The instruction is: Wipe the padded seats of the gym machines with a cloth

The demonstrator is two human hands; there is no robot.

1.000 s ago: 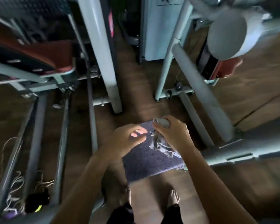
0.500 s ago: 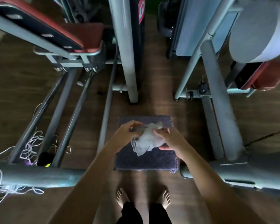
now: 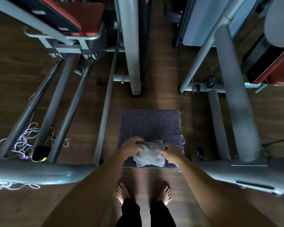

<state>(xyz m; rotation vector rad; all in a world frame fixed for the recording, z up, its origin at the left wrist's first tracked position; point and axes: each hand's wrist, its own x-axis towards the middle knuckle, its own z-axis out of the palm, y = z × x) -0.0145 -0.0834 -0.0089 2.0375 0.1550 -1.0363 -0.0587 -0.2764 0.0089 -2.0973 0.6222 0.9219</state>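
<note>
The fingers (image 3: 138,142) of my left hand (image 3: 131,147) are curled over the top edge of the grey cloth (image 3: 148,157). The fingers of my right hand (image 3: 170,154) pinch its other upper side, so both hands grip it. One second ago only the right hand held it, as a tight bunch, and the left was just coming near. Now the cloth hangs between the two hands, more opened. It is in the air above the purple mat (image 3: 150,123), in front of my bare feet (image 3: 121,192). I judge that I am spreading or refolding it to get a flat face. The left red seat (image 3: 88,15) and the right red seat (image 3: 275,71) are both well apart from the cloth, so no wiping happens yet
</note>
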